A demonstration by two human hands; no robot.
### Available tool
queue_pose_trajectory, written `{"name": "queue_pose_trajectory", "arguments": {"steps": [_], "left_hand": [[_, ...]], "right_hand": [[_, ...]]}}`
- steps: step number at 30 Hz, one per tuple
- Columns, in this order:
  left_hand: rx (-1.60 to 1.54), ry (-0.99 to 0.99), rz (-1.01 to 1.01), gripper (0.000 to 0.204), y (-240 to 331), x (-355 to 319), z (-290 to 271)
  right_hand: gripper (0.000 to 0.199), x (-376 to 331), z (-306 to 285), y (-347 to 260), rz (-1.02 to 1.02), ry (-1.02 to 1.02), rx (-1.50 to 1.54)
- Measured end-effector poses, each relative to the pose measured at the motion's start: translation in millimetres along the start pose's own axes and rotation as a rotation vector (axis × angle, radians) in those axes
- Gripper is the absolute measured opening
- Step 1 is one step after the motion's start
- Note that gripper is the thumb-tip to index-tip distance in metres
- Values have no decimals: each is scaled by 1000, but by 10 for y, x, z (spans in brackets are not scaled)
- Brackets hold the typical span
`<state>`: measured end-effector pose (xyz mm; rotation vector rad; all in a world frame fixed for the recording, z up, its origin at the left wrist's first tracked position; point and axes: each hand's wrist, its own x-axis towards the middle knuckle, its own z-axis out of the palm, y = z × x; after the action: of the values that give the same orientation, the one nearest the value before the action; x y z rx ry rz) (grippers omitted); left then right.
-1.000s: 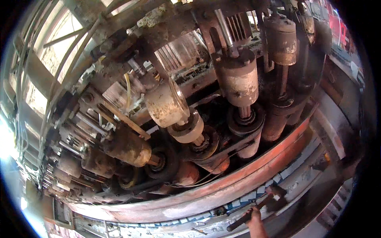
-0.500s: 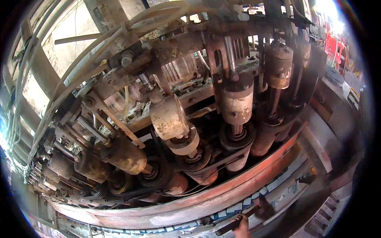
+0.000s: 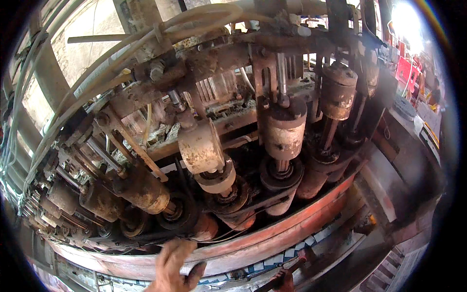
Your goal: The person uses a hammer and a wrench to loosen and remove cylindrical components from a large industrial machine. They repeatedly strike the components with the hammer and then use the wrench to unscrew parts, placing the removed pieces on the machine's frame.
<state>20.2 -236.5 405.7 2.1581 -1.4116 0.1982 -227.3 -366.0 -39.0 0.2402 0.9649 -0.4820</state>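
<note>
My left hand [image 3: 172, 263] has its fingers extended and the thumb apart, with nothing visible in it. It is in front of the long red and whitish curved rail [image 3: 233, 249]; whether it touches the rail I cannot tell. Low in the picture, my right hand [image 3: 283, 281] is closed around a long dark hammer-shaped tool [image 3: 295, 265], which slants up to the right. Past the rail stands a row of grimy machine heads. Among them are a pale cylinder [image 3: 200, 148], a dark-topped cylinder [image 3: 284, 129] and a brown cylinder [image 3: 157, 195] near the left hand.
Pale hoses [image 3: 104, 61] arch over the upper left. Below the rail runs a strip of blue and white pieces [image 3: 287, 254]. A pale metal guard [image 3: 377, 182] stands at the right, with a slatted grey part [image 3: 386, 270] below it. A red object [image 3: 406, 73] is in the far right background.
My left hand has come into view at the bottom centre. My right hand and the tool sit lower and slightly further left. The machine has shifted leftward in the view.
</note>
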Motion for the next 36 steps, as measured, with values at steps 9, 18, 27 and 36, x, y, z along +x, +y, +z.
{"name": "queue_pose_trajectory", "arguments": {"steps": [9,18,27,36], "left_hand": [[253,182,162,48,119,1276,-16],[139,151,150,42,129,1321,32],[376,205,219,43,80,1311,-39],[402,151,191,40,31,1349,-114]], "right_hand": [[26,179,-144,40,-91,-75,-13],[21,-403,302,67,11,-39,74],[24,37,-58,32,-80,-110,-143],[26,127,-162,87,-131,-199,-160]]}}
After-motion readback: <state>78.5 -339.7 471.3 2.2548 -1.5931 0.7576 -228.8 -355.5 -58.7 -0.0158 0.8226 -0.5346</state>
